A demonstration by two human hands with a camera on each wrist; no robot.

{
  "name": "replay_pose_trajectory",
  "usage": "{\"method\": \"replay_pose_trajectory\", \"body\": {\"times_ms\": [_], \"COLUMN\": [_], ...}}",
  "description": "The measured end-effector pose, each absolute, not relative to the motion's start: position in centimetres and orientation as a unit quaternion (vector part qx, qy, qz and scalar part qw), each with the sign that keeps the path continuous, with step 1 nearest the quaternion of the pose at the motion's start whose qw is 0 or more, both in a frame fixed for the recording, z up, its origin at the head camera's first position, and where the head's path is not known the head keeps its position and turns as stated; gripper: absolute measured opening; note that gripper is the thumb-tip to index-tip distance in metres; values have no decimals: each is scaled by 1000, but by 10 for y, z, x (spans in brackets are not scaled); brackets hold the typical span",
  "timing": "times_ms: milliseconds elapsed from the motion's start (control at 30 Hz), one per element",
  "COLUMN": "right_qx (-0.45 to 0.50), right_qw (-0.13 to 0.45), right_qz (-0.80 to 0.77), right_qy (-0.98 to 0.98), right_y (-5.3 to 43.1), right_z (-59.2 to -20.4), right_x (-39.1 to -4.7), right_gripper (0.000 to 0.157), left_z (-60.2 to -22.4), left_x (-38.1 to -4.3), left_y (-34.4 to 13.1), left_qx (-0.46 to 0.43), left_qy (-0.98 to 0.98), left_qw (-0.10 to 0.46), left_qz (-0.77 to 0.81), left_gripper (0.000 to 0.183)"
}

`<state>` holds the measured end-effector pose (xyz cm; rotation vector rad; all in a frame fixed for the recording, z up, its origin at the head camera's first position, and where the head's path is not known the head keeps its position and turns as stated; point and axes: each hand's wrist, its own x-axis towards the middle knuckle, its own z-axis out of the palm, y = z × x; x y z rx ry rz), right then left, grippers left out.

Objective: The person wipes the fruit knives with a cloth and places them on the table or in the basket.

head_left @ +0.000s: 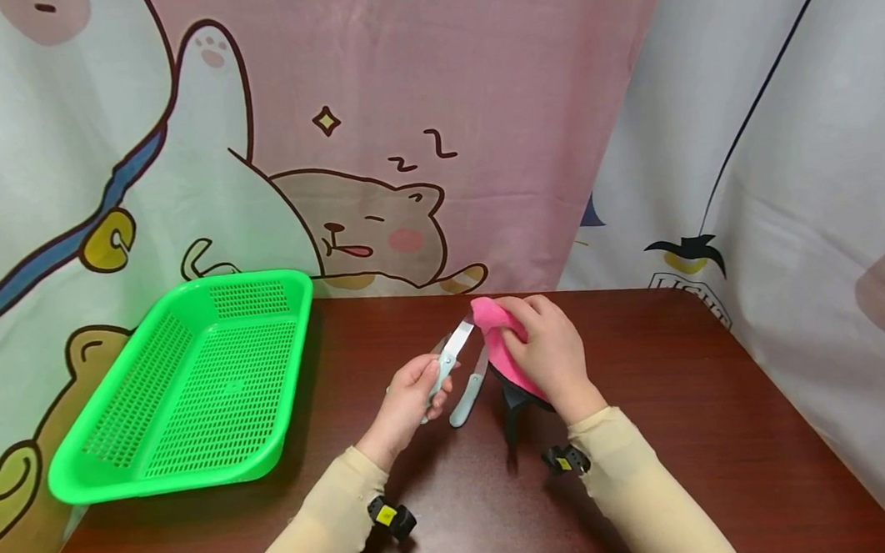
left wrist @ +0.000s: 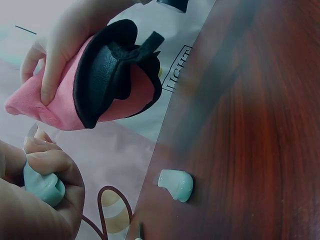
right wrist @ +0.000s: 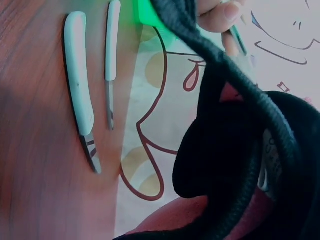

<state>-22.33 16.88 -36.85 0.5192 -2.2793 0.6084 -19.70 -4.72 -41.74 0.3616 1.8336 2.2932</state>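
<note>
My left hand (head_left: 407, 399) grips a small knife (head_left: 445, 364) by its pale mint handle, with the blade slanting up and to the right. The blade's tip meets the edge of a pink plush eye mask (head_left: 503, 361) with black lining and a black strap; whether they touch I cannot tell. From above, my right hand (head_left: 551, 346) pinches this mask, folded over, its strap dangling. A second knife (head_left: 467, 400) lies on the table between the hands. One more knife (right wrist: 111, 50) lies beside it, mostly covered by my left hand in the head view.
A green plastic basket (head_left: 297, 376) with slotted sides stands on the left of the dark brown table (head_left: 646, 433). Cartoon-printed curtains (head_left: 539, 121) hang behind the table and along its right side.
</note>
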Motion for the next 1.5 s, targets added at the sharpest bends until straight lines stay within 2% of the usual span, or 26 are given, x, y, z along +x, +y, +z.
{"method": "replay_pose_trajectory", "body": {"times_ms": [633, 967, 1500], "right_qx": [268, 292, 278], "right_qw": [359, 360, 359], "right_qz": [219, 211, 201], "right_qy": [-866, -861, -868], "right_y": [148, 140, 146], "right_z": [-367, -376, -376], "right_x": [-201, -198, -207], "right_gripper": [41, 42, 38], "left_z": [-411, -412, -415], "left_x": [-201, -200, -199], "left_y": [-50, -47, -47], "left_qx": [122, 113, 125], "left_qy": [628, 634, 639], "left_qw": [81, 69, 78], "left_qz": [764, 762, 755], "left_gripper": [30, 24, 28]}}
